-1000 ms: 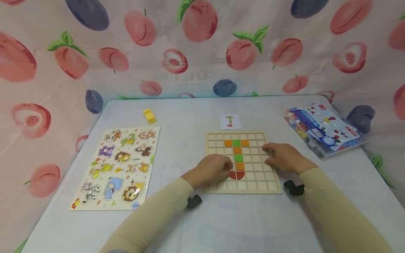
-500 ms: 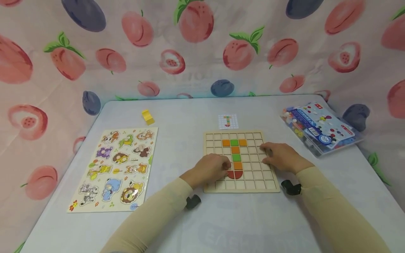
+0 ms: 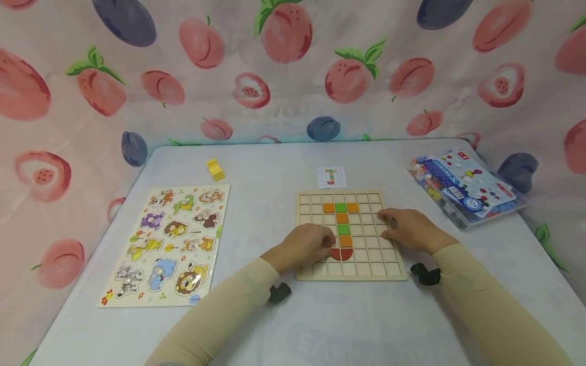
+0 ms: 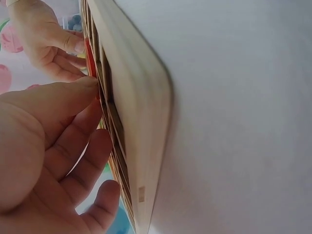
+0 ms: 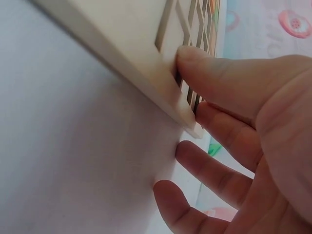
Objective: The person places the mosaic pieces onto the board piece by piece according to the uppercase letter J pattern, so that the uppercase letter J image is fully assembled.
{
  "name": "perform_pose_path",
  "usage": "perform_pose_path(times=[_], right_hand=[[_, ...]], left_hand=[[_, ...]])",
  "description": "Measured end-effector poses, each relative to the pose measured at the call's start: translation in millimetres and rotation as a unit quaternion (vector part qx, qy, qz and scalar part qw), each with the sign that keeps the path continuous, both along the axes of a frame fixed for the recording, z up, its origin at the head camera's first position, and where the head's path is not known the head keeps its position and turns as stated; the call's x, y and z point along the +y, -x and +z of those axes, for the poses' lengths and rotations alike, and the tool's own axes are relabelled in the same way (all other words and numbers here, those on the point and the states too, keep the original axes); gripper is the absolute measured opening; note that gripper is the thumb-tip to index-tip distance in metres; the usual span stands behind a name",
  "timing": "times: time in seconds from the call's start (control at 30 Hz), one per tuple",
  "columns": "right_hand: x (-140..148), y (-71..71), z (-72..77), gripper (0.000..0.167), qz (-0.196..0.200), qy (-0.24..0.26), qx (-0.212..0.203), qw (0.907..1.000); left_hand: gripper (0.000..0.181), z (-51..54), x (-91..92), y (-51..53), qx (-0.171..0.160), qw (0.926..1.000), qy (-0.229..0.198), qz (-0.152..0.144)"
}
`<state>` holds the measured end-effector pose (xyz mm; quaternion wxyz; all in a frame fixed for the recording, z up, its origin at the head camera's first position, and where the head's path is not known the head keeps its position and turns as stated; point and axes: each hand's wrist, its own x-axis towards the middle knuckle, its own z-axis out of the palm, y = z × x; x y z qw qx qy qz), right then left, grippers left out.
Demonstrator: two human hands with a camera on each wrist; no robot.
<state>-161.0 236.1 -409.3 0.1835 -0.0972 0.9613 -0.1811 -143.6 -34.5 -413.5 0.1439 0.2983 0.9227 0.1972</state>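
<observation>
A wooden grid board lies on the table. Set in its cells are orange and green square tiles, with a green tile and an orange tile in the stem of a T-like figure. At its foot sit two red quarter-round tiles. My left hand is over the board's left half, thumb and fingertips touching at the left red tile, fingers loosely bent. My right hand rests its thumb and fingertip on the board's right side; its other fingers spread past the edge in the right wrist view.
Behind the board lies a small pattern card. To the left are an animal puzzle board and a folded yellow piece. A clear plastic case of colourful parts stands at the back right. A fruit-print curtain hangs behind the table.
Both hands and the tiles keep their places on the board. Only the head view shifts slightly.
</observation>
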Motion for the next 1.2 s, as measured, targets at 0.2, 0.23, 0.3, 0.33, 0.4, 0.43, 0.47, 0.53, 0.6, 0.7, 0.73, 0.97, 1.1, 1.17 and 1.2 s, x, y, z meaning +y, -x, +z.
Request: perform_pose_path(times=[0.2,0.23,0.3,0.33,0.4,0.43,0.47,0.53,0.6,0.7,0.73,0.97,1.1,1.17,1.2], right_hand=[[1.4,0.7,-1.5,0.060,0.005,0.001,-0.001,1.0000],[2.1,1.1,-1.4,0.060,0.006,0.002,0.001,1.0000],[2.9,1.6,-0.7,0.061,0.006,0.005,-0.001,1.0000],[3.1,1.7,-0.5,0.061,0.005,0.007,-0.003,1.0000],[4.1,1.1,-0.4,0.062,0.004,0.012,-0.007,0.9999],[4.1,0.8,-0.9,0.062,0.003,0.014,-0.010,0.9998],[4.0,0.4,-1.5,0.062,0.001,0.017,-0.012,0.9998],[4.4,0.0,-2.5,0.062,0.001,0.017,-0.009,0.9998],[4.5,-0.1,-3.3,0.061,0.002,0.018,-0.006,0.9998],[5.2,0.8,-3.2,0.061,0.004,0.018,0.001,0.9998],[5.4,0.8,-3.0,0.061,0.003,0.019,0.001,0.9998],[5.2,0.2,-4.5,0.061,-0.003,0.020,0.001,0.9998],[5.5,-0.4,-5.4,0.060,0.001,0.025,0.011,0.9996],[5.9,-0.3,-5.6,0.060,0.003,0.025,0.014,0.9996],[5.8,-0.3,-5.8,0.060,0.003,0.025,0.015,0.9996]], left_hand=[[0.017,-1.2,-0.2,-0.2,0.003,1.0000,-0.002,-0.001],[0.017,-1.5,-0.1,-0.1,0.006,1.0000,-0.001,-0.002],[0.017,-2.3,0.1,-0.3,0.008,1.0000,-0.002,-0.003],[0.017,-2.7,0.2,-0.5,0.009,1.0000,-0.002,-0.002],[0.017,-3.9,0.0,-1.0,0.006,1.0000,-0.002,0.000],[0.017,-4.6,0.0,-1.2,0.004,1.0000,-0.002,0.002],[0.017,-5.1,-0.1,-1.5,0.002,1.0000,-0.003,0.004],[0.017,-5.5,-0.1,-1.5,0.002,1.0000,-0.003,0.004],[0.017,-5.3,0.0,-1.2,0.005,1.0000,-0.003,0.004],[0.017,-4.2,0.4,-0.3,0.009,1.0000,-0.004,0.002],[0.017,-4.1,0.3,-0.4,0.009,1.0000,-0.004,0.002],[0.016,-1.5,0.1,-0.9,0.007,1.0000,0.000,-0.002],[0.017,0.1,0.0,-0.9,0.006,1.0000,0.002,-0.004],[0.018,0.6,-0.1,-1.1,0.008,0.9999,0.005,-0.006],[0.018,0.9,-0.2,-1.1,0.008,0.9999,0.006,-0.007]])
